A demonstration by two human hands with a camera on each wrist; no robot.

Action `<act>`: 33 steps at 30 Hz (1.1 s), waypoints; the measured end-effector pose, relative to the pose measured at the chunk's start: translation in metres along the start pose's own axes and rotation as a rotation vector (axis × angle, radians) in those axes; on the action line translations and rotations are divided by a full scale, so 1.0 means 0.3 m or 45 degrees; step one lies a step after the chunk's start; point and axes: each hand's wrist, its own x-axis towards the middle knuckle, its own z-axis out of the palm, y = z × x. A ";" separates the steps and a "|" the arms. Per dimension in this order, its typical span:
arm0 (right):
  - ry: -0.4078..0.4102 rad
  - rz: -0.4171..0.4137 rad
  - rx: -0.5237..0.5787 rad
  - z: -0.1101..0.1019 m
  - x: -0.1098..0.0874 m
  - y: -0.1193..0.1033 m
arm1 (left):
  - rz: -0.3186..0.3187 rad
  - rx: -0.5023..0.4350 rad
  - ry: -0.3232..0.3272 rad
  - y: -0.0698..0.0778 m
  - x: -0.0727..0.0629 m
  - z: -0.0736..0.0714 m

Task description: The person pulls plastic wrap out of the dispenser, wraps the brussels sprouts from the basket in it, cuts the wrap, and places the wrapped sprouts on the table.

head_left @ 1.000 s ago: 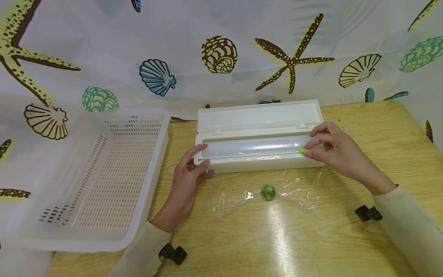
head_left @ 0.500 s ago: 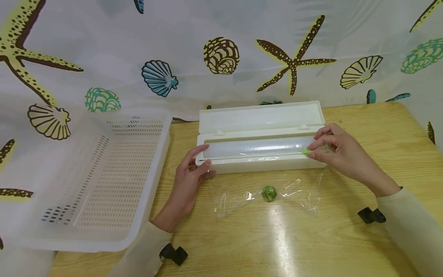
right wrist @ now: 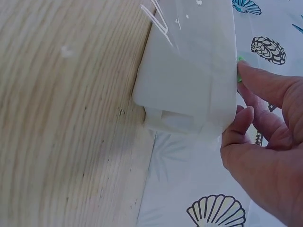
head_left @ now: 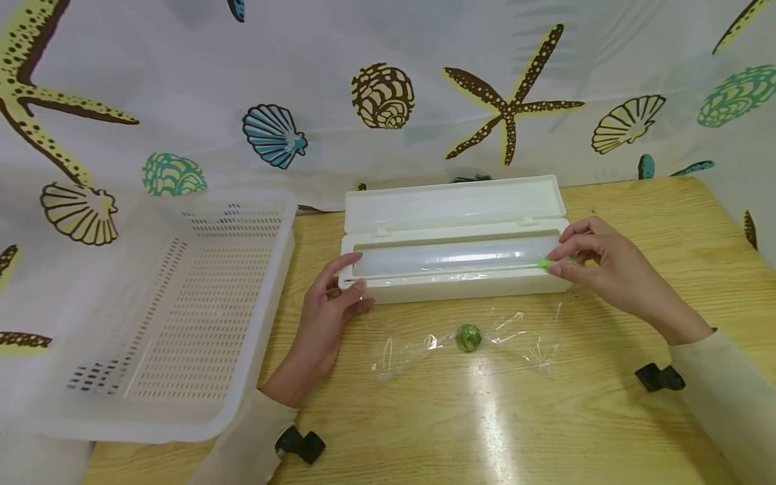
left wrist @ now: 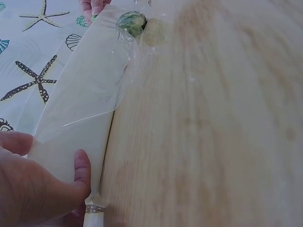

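A white cling film box (head_left: pixel 467 288) lies across the table with its lid up and a roll of cling film (head_left: pixel 448 256) inside. My left hand (head_left: pixel 327 316) grips the box's left end, its thumb on the front edge. At the right end, my right hand (head_left: pixel 606 269) pinches a small green slider cutter (head_left: pixel 545 263) between thumb and fingers, on the front rim. Clear film (head_left: pixel 394 360) hangs from the box over the tabletop. On that film, in front of the box, is a small round green vegetable like a Brussels sprout (head_left: pixel 469 337), also in the left wrist view.
A white perforated plastic basket (head_left: pixel 254 364) stands left of the left hand. The box's raised lid (head_left: pixel 455 203) leans towards a shell-patterned cloth (head_left: pixel 339 155) behind the table. Wooden tabletop (head_left: pixel 412 431) spreads in front.
My right hand has slid the green cutter a short way right along the front rim, to near its right end. The left hand keeps its grip on the box.
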 end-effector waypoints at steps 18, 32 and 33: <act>-0.007 0.089 0.036 -0.027 -0.013 0.037 | 0.013 0.013 -0.013 0.002 -0.001 -0.002; 0.031 -0.006 0.047 -0.027 -0.021 0.056 | 0.019 0.007 -0.001 0.002 -0.005 -0.001; 0.028 -0.002 0.040 -0.028 -0.022 0.058 | 0.020 0.007 -0.003 0.003 -0.006 -0.001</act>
